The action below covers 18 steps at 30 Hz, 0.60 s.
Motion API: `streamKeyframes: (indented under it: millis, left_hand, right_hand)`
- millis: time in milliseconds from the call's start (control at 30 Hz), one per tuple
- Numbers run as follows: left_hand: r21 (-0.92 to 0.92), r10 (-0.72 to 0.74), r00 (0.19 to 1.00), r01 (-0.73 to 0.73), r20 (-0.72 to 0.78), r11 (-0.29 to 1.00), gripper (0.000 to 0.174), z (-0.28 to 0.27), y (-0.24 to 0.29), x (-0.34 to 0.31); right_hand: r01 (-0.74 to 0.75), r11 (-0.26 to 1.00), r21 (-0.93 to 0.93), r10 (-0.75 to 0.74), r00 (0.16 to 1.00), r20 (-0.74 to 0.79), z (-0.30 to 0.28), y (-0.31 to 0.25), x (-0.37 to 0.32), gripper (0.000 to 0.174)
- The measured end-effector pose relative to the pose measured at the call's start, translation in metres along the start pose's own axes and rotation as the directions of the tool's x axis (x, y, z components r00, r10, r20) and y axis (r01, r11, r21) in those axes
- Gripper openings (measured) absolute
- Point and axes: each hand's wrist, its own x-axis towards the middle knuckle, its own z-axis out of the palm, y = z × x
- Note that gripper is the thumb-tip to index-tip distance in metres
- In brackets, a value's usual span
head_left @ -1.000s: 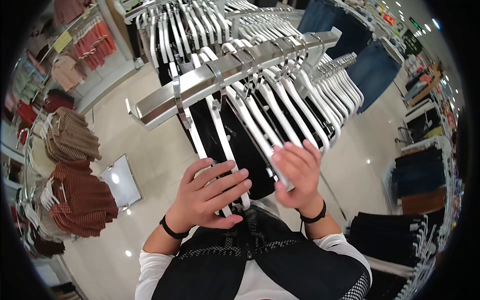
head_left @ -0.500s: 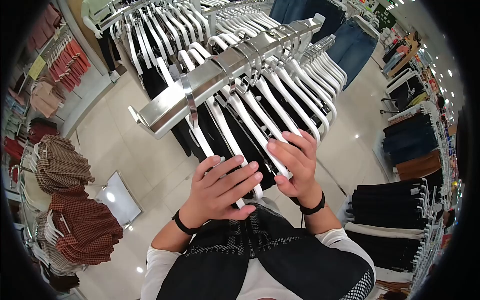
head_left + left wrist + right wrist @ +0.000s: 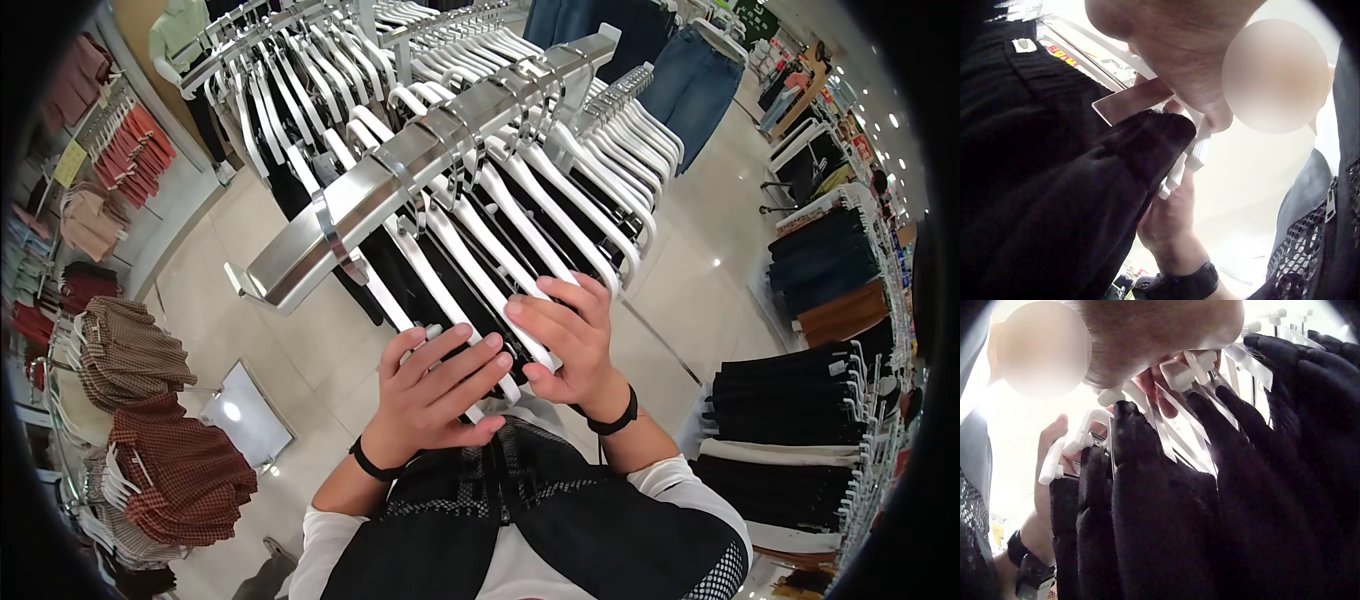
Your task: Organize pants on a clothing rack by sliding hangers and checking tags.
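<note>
Over the ends of the front white hangers (image 3: 447, 285), the left hand (image 3: 435, 388) lies with its fingers across them and its thumb on the near side. Beside it, the right hand (image 3: 568, 345) pinches the end of another hanger between fingers and thumb. Their hooks hang on a metal rail (image 3: 370, 190). Black garments (image 3: 1054, 175) hang below the hangers, large in the left wrist view. From below, the right wrist view shows the right hand (image 3: 1166, 334) above white hanger ends (image 3: 1179, 375) and dark cloth (image 3: 1160, 512); its fingertips are partly hidden.
More hangers (image 3: 620, 165) fill the rail's far part, with blue jeans (image 3: 690, 85) behind. Checked shirts (image 3: 185, 470) hang at the left, near a white panel (image 3: 248, 415) low over the floor. Dark garments (image 3: 785, 395) hang on racks at the right.
The right hand has come closer to the left hand and now pinches a hanger end. The front hangers sit closer together at their near ends. The whole view has shifted slightly.
</note>
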Motion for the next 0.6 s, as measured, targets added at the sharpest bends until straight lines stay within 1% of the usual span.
streamKeyframes:
  millis: [133,200,267,367,467,500,600]
  left_hand:
    - [0.033,0.017,1.000,-0.017,0.015,0.999,0.052,0.001,0.003,0.003]
    - [0.040,0.012,1.000,-0.013,0.017,0.999,0.052,0.001,0.005,0.005]
    - [0.042,0.003,1.000,-0.004,0.025,0.999,0.052,-0.001,0.008,0.005]
    - [0.041,-0.005,1.000,0.004,0.027,0.999,0.052,-0.001,0.010,0.004]
    - [0.035,-0.017,1.000,0.016,0.022,0.999,0.051,-0.001,0.012,0.004]
    - [0.033,-0.019,1.000,0.019,0.021,0.999,0.051,-0.001,0.012,0.004]
    - [0.021,-0.020,1.000,0.019,0.015,1.000,0.051,-0.001,0.011,0.003]
  right_hand:
    - [0.007,1.000,0.017,-0.007,1.000,0.019,-0.003,0.001,-0.001,0.052]
    - [0.026,0.999,0.023,-0.027,1.000,0.017,-0.004,0.001,0.000,0.071]
    - [0.038,0.999,0.039,-0.038,0.999,0.012,-0.007,-0.001,0.002,0.074]
    - [0.039,0.999,0.035,-0.039,0.999,0.018,-0.009,-0.001,0.002,0.073]
    - [0.042,0.999,0.021,-0.042,0.999,0.005,-0.008,-0.002,0.001,0.067]
    - [0.036,0.999,0.029,-0.036,0.999,0.003,-0.008,-0.003,0.001,0.061]
    - [0.031,1.000,-0.005,-0.031,1.000,0.003,-0.010,-0.004,0.001,0.059]
